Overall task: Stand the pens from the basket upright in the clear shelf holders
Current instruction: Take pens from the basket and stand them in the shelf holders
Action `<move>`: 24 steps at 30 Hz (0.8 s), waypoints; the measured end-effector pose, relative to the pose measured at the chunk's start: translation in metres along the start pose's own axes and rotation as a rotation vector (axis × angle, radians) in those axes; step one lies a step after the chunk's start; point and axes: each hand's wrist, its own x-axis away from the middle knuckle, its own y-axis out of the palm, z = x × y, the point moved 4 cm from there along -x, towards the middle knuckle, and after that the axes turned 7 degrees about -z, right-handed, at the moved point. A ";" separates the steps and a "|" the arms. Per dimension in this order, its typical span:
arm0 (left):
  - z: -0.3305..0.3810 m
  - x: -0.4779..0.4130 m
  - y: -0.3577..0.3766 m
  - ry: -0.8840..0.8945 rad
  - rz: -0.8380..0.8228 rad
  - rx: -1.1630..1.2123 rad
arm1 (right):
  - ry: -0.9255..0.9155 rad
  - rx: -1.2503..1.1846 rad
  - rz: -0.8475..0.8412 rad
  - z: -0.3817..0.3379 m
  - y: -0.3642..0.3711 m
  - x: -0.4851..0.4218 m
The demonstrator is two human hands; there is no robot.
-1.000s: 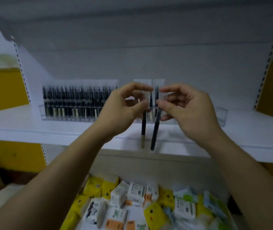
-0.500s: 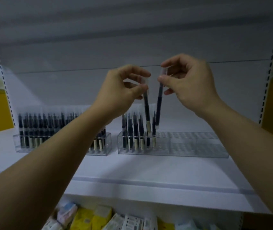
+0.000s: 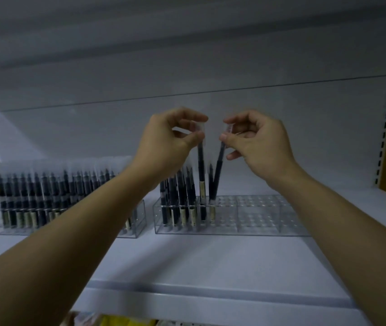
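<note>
Two clear holders stand side by side on the white shelf (image 3: 210, 260). The left holder (image 3: 140, 208) is packed full of dark pens (image 3: 46, 191) with clear caps. The right holder (image 3: 269, 215) has a bunch of pens at its left end. The left hand (image 3: 166, 147) pinches one pen (image 3: 201, 165) by its cap, straight up, its bottom in the right holder. The right hand (image 3: 260, 147) pinches a leaning pen (image 3: 217, 170), its bottom in a hole just beside. The left arm (image 3: 81, 231) hides part of the left holder.

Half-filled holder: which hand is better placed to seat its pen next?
Left. The left hand pinches an upright pen, its tip seemingly inside the holder; the right hand pinches a tilted pen that needs straightening.
</note>
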 end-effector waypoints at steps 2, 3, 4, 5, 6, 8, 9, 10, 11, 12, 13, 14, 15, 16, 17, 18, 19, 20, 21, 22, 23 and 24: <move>-0.001 0.001 0.001 0.002 0.012 0.015 | -0.006 -0.002 0.007 0.004 -0.002 0.002; -0.001 0.002 0.001 0.004 0.018 0.015 | -0.015 0.000 0.008 0.004 -0.003 0.003; -0.001 0.002 0.001 0.005 0.019 0.013 | -0.026 0.009 0.009 0.004 -0.003 0.004; 0.000 0.002 0.001 0.005 0.017 0.009 | -0.041 0.027 0.011 0.003 -0.002 0.005; 0.001 0.001 0.001 0.006 0.012 0.008 | -0.060 0.053 0.012 0.003 -0.001 0.005; 0.000 0.002 0.001 0.006 0.002 0.012 | -0.093 0.116 0.014 0.001 0.001 0.007; 0.000 0.002 0.000 0.006 0.002 0.022 | -0.115 0.170 0.010 0.001 0.003 0.008; 0.000 0.003 0.000 0.008 0.006 0.033 | -0.144 0.242 -0.004 -0.001 0.006 0.010; 0.000 0.004 0.000 0.012 0.009 0.040 | -0.174 0.317 -0.029 -0.002 0.009 0.013; 0.000 0.005 0.000 0.015 0.013 0.036 | -0.196 0.375 -0.058 -0.003 0.014 0.016; -0.001 0.006 0.000 0.016 0.016 0.024 | -0.209 0.408 -0.083 -0.003 0.018 0.018; -0.003 0.006 0.000 0.012 0.017 0.007 | -0.216 0.422 -0.101 -0.002 0.021 0.020; -0.004 0.007 0.002 0.004 0.013 -0.014 | -0.219 0.427 -0.110 -0.002 0.023 0.021; -0.006 0.008 0.004 -0.005 0.005 -0.038 | -0.218 0.426 -0.111 -0.001 0.024 0.022; -0.007 0.010 0.006 -0.009 -0.006 -0.071 | -0.215 0.423 -0.107 0.000 0.024 0.023; -0.008 0.012 0.009 -0.005 -0.020 -0.111 | -0.209 0.417 -0.099 0.001 0.022 0.024; -0.008 0.015 0.011 0.004 -0.031 -0.156 | -0.200 0.410 -0.093 0.003 0.021 0.025; -0.008 0.017 0.013 0.014 -0.035 -0.202 | -0.187 0.401 -0.090 0.004 0.020 0.026; -0.008 0.018 0.013 0.023 -0.032 -0.248 | -0.174 0.391 -0.090 0.005 0.020 0.027; -0.008 0.019 0.013 0.025 -0.026 -0.288 | -0.158 0.379 -0.093 0.007 0.020 0.029; -0.009 0.019 0.013 0.020 -0.022 -0.318 | -0.144 0.372 -0.101 0.009 0.021 0.030; -0.010 0.019 0.012 0.007 -0.018 -0.334 | -0.132 0.372 -0.114 0.010 0.022 0.031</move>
